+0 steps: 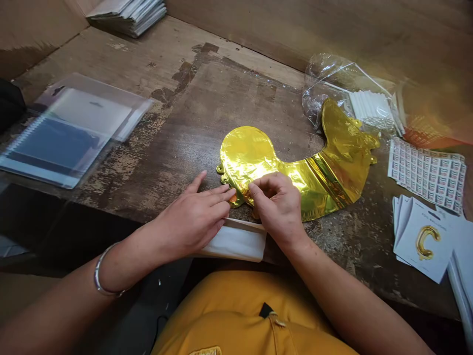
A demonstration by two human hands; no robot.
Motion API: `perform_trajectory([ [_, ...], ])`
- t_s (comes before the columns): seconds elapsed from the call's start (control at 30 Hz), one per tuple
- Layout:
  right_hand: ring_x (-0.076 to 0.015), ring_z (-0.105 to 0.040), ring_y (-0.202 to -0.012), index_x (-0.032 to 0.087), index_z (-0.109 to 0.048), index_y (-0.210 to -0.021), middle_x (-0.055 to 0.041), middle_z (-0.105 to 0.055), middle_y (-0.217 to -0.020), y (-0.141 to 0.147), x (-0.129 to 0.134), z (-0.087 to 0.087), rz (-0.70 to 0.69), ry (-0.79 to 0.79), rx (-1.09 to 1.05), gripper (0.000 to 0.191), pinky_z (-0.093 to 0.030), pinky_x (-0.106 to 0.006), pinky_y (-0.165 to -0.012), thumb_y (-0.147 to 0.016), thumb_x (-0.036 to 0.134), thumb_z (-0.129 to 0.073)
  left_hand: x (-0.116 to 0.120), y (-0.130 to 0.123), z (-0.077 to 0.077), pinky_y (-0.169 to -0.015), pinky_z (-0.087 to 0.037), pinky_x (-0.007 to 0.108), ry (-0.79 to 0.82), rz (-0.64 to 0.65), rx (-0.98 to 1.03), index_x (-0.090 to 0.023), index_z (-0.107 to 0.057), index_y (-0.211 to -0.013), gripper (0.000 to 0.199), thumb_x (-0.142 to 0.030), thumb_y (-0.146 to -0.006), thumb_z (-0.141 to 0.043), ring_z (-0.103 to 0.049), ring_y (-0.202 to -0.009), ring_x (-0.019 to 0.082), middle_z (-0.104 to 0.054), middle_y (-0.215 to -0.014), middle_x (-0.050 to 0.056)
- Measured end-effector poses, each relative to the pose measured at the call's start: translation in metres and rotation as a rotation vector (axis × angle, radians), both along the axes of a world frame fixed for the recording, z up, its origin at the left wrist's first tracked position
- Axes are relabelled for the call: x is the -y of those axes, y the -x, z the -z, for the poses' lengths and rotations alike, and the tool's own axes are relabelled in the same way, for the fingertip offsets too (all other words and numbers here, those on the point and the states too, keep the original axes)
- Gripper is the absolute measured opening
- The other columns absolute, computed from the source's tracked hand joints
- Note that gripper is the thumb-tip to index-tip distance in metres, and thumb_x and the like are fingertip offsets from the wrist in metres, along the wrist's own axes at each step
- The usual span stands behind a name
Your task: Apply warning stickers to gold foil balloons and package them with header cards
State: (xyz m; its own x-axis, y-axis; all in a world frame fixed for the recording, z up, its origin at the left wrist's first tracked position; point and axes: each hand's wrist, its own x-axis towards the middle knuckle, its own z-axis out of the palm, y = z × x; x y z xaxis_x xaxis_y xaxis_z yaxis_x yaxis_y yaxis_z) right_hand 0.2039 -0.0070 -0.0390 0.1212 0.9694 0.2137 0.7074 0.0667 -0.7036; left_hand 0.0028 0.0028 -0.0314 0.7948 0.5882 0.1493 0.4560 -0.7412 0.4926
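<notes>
A flat gold foil balloon (247, 148), curved like a C, lies on the wooden table with crease lines across its right part. My left hand (195, 212) rests palm down at the balloon's lower left edge, its fingers spread and its fingertips near the small tabs. My right hand (279, 204) has thumb and index finger pinched on the balloon's lower edge, just right of the left fingertips. Beneath both hands, a white paper strip (240, 239) sticks out over the table's front edge.
Clear plastic sleeves (74, 128) lie on the left, and stacked papers (129, 17) at the back left. On the right are a plastic bag (328, 74) with white sticks (369, 106), sticker sheets (426, 172) and cards showing a gold C (424, 239).
</notes>
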Motion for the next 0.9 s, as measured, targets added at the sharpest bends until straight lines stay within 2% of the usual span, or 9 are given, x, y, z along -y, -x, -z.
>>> perform_trajectory([
  [0.13,-0.0189,-0.055,-0.076,0.02,-0.064,-0.067,-0.0028,-0.062,-0.073,0.0044,0.0026,0.0003,0.029,-0.005,-0.042,0.015,-0.044,-0.036,-0.071,-0.08,0.026,-0.063,-0.0002,0.0002,0.0002,-0.117,-0.012,0.06,-0.01,0.006,-0.009,-0.016,-0.061,-0.089,0.021,-0.013,-0.091,-0.041,-0.053,-0.129,0.025,-0.06,-0.134,0.014],
  [0.57,-0.019,-0.056,-0.076,0.021,-0.063,-0.066,-0.0018,-0.063,-0.071,0.0069,0.0021,0.0028,0.02,-0.03,0.007,0.014,-0.044,-0.036,-0.074,-0.079,0.024,-0.063,-0.0004,-0.0002,-0.0004,-0.116,-0.011,0.063,0.014,-0.002,0.005,-0.017,-0.063,-0.089,0.021,-0.011,-0.086,-0.043,-0.056,-0.126,0.027,-0.063,-0.13,0.013],
  [0.9,-0.0192,-0.056,-0.076,0.021,-0.063,-0.066,-0.0023,-0.064,-0.072,0.0072,0.0026,0.0036,0.027,-0.023,0.011,0.014,-0.043,-0.037,-0.074,-0.08,0.023,-0.062,0.0006,-0.0011,-0.0008,-0.115,-0.01,0.065,-0.011,0.006,-0.027,-0.016,-0.063,-0.093,0.023,-0.011,-0.089,-0.041,-0.053,-0.128,0.027,-0.062,-0.132,0.013],
])
